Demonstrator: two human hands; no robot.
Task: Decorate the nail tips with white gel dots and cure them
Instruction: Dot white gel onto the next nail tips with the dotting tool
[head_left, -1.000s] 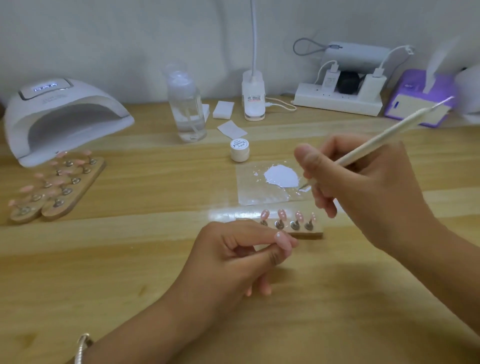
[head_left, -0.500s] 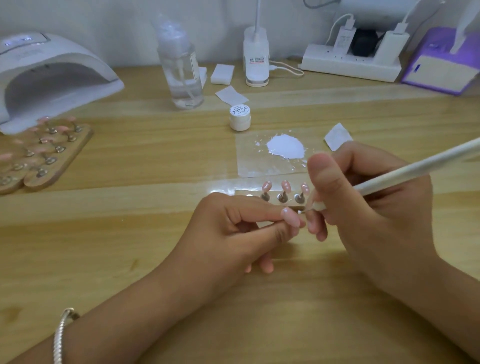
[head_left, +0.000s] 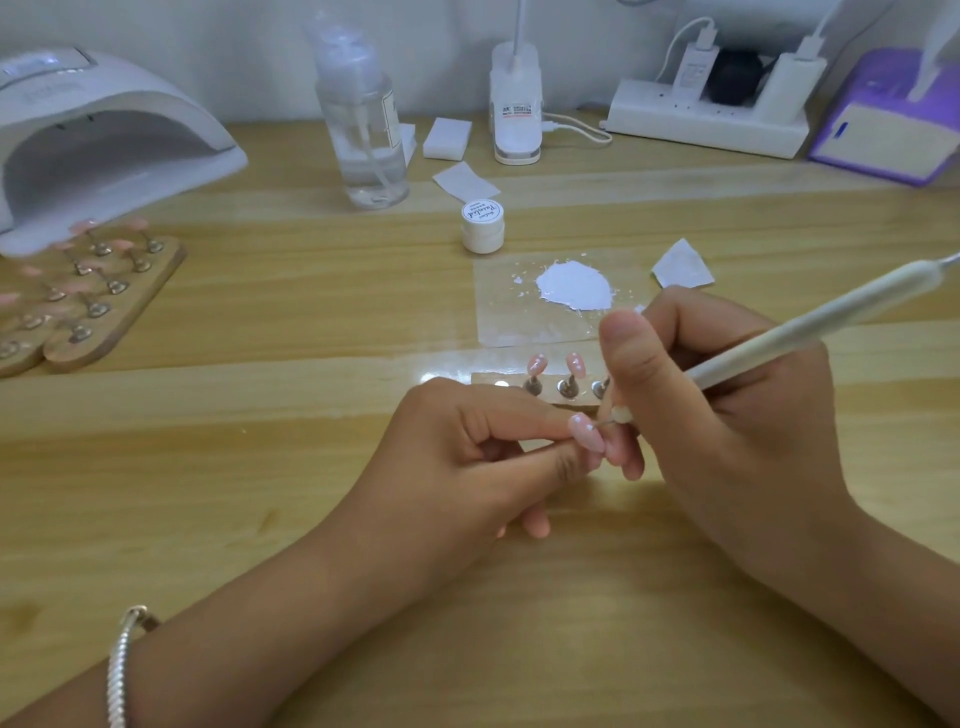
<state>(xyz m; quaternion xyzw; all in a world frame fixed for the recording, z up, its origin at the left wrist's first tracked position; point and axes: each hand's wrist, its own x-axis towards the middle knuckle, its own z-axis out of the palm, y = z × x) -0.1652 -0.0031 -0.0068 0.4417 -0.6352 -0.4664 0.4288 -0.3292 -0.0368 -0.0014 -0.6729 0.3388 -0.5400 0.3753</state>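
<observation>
My left hand (head_left: 467, 457) pinches a pink nail tip (head_left: 586, 431) between thumb and forefinger at the table's middle. My right hand (head_left: 717, 415) grips a white dotting pen (head_left: 810, 327), and its fine tip touches the held nail tip, which carries a white dot. Just behind the hands lies a small wooden holder (head_left: 550, 392) with pink dotted nail tips on metal stands. Behind it a clear sheet (head_left: 498, 322) bears a puddle of white gel (head_left: 574, 285). A small white gel jar (head_left: 482, 225) stands further back.
A white curing lamp (head_left: 104, 135) sits at the far left, with two wooden holders of pink nail tips (head_left: 88, 296) in front of it. At the back stand a clear pump bottle (head_left: 363, 124), white wipes (head_left: 447, 137), a lamp base (head_left: 517, 109), a power strip (head_left: 706, 114) and a purple tissue box (head_left: 893, 130).
My right hand came down from the gel puddle and brought the pen tip onto the nail tip held in my left hand. The view moved closer and lower.
</observation>
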